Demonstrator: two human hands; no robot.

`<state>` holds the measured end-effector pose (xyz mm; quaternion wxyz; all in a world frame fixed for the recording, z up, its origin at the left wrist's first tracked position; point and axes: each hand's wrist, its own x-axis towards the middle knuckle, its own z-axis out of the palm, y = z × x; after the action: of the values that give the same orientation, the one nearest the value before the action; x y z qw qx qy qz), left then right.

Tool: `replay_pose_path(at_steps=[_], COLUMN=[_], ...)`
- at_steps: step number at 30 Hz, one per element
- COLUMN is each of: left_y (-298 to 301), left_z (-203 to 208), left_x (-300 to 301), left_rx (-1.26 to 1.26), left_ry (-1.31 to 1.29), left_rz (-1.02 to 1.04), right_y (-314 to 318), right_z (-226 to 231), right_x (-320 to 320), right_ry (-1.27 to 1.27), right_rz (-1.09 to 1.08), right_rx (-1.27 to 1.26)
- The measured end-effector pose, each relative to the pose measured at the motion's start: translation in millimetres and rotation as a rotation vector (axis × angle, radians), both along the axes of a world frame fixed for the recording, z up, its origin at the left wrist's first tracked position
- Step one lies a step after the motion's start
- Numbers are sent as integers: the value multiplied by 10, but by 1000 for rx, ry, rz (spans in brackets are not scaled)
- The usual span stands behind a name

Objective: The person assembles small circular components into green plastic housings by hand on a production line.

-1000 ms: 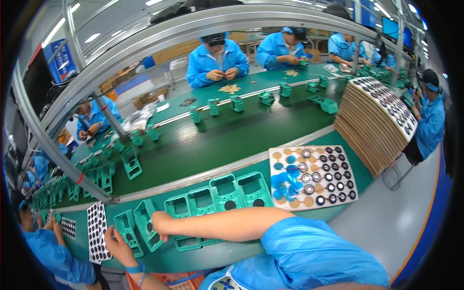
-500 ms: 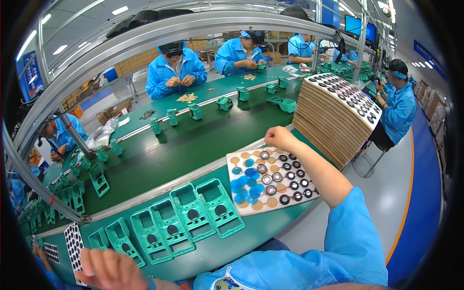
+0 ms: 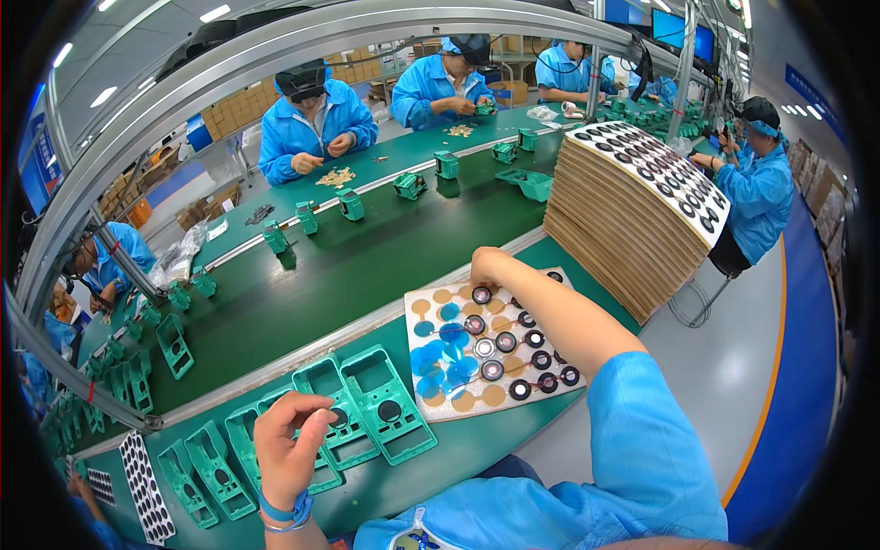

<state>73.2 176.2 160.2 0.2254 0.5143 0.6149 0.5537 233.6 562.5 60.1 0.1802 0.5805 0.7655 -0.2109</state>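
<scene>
Our left hand (image 3: 291, 438) was up in front of us, over the row of green housings (image 3: 396, 433), palm turned inward, fingers loosely curled and the thumb standing off them, so half open and nothing in it that we could see. It blocked our view of the middle housings, and a blue wristband (image 3: 286, 509) sat just below it

Our right arm stretched forward, with the right hand (image 3: 490, 266) bent down at the wrist over the far edge of the white board (image 3: 446, 412), close to one of the black-rimmed round parts (image 3: 505, 342). The fingers were tucked out of sight, so we can't tell how closed they were or if they had hold of anything. Our forearm (image 3: 559, 307) covered some of the board's right half too. Blue film discs (image 3: 449, 353) lay bunched on its left side, right of the housings

Past that, a tall stack of cardboard sheets (image 3: 610, 234) leaned by the dark green belt (image 3: 385, 266), more green units stood along the belt's far side, and co-workers in blue (image 3: 316, 133) sat across from us, under a big metal beam (image 3: 302, 44)
</scene>
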Motion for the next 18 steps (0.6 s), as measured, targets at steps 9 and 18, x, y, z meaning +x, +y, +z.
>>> replay_pose_path(at_steps=[9,18], left_y=[218,451], left_z=[-153,-472], left_x=[98,393], left_rx=[-110,-191], left_ry=[-131,-736], left_rz=[-47,-293], right_y=[-319,-1849], right_z=[519,729], right_x=[131,236], right_ry=[389,1334], right_rz=[6,197], right_rx=[79,-433])
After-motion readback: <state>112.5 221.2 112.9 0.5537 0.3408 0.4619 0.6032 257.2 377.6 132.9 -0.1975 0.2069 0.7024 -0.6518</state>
